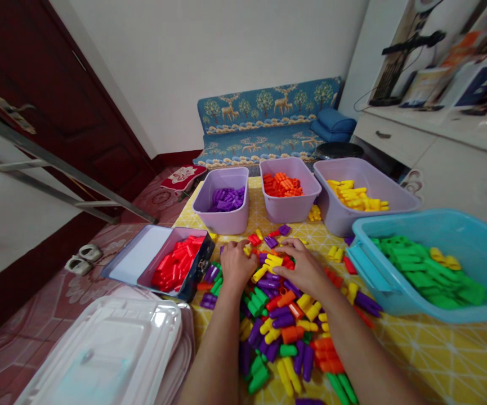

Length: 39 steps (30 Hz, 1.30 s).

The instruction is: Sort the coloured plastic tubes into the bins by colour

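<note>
A heap of small finger-shaped plastic pieces (283,320) in purple, yellow, green, orange and red lies between my forearms. My left hand (238,263) reaches into its far side with the fingers curled down. A bit of yellow shows by its fingertips, but what they hold is hidden. My right hand (304,269) faces it, thumb and fingers bent around some yellow plastic pieces (272,262) at the top of the heap. Red and purple pieces lie close beneath both hands.
Behind the heap stand lilac bins of purple (241,220), orange (289,209) and yellow (331,216) pieces. A turquoise tub (420,306) at right holds green pieces and a few yellow ones. An open box (199,270) of red pieces and stacked white lids (112,332) are at left.
</note>
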Tool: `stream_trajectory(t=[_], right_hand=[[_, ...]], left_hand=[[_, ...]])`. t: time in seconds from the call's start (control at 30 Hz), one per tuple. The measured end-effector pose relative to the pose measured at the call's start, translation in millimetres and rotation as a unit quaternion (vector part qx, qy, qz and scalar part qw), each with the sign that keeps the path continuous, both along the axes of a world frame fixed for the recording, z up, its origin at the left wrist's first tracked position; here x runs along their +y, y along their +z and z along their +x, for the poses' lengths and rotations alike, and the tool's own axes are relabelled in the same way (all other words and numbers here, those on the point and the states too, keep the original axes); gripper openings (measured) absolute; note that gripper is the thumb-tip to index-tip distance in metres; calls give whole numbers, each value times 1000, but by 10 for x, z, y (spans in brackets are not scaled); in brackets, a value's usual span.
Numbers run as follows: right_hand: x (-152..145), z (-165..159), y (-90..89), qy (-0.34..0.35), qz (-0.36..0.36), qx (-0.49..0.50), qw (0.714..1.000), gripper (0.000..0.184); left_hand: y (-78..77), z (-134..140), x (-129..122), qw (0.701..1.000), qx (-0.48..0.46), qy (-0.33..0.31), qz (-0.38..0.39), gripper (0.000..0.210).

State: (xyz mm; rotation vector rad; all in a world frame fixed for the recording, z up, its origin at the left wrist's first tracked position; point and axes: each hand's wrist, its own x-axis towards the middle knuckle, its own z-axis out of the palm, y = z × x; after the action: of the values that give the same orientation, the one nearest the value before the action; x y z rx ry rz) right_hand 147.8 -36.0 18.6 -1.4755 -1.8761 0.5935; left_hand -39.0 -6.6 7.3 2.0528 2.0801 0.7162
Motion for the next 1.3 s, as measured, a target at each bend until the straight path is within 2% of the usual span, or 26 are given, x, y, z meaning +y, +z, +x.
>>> stream_trajectory(t=[0.1,0.17,0.23,0.3,0.37,0.43,0.53,0.67,0.73,0.87,0.97,1.03,1.13,1.17,1.2,1.23,1.27,1.3], right_hand=[[-7,-2,11,5,3,-2,1000,36],[-7,1,7,5,4,-2,1000,34],[0,7,-4,6,10,5,1000,33],[11,9,-15,12,20,19,1000,31],[21,5,-15,20,38,30,999,29],[26,-8,-4,19,68,33,997,29],[25,-44,9,5,105,47,993,30],[18,-96,11,-1,59,106,993,27],[9,-110,30,2,26,125,992,24],[-24,-67,129,4,-16,148,989,21],[-43,35,251,-20,-55,204,977,19],[-45,108,355,-71,-30,307,949,23],[-29,177,502,-132,93,497,853,34],[-20,187,530,-130,122,540,823,37],[-9,194,540,-123,135,565,805,39],[4,199,530,-117,129,572,801,41],[19,206,502,-119,107,560,813,42],[33,214,460,-126,75,528,836,41]], left_hand=[[-48,-50,54,995,-97,-30,11,33],[-69,-66,89,979,-194,-57,34,27],[-66,-61,107,943,-320,-77,47,22],[-39,-39,103,889,-447,-97,35,25],[-1,-10,81,835,-534,-131,-2,29],[29,26,50,794,-583,-165,-43,29],[46,89,17,753,-622,-198,-78,32],[39,171,7,727,-654,-193,-84,37],[43,197,5,735,-648,-183,-80,36],[79,197,1,777,-609,-156,-37,28],[101,160,5,799,-588,-127,-1,33],[94,137,12,810,-573,-120,18,33],[60,135,18,825,-551,-125,22,29],[50,143,17,835,-536,-126,23,26],[44,152,14,848,-513,-129,27,24],[46,162,10,865,-482,-133,33,22],[54,169,4,883,-446,-138,40,21],[71,171,-2,901,-407,-144,47,21]])
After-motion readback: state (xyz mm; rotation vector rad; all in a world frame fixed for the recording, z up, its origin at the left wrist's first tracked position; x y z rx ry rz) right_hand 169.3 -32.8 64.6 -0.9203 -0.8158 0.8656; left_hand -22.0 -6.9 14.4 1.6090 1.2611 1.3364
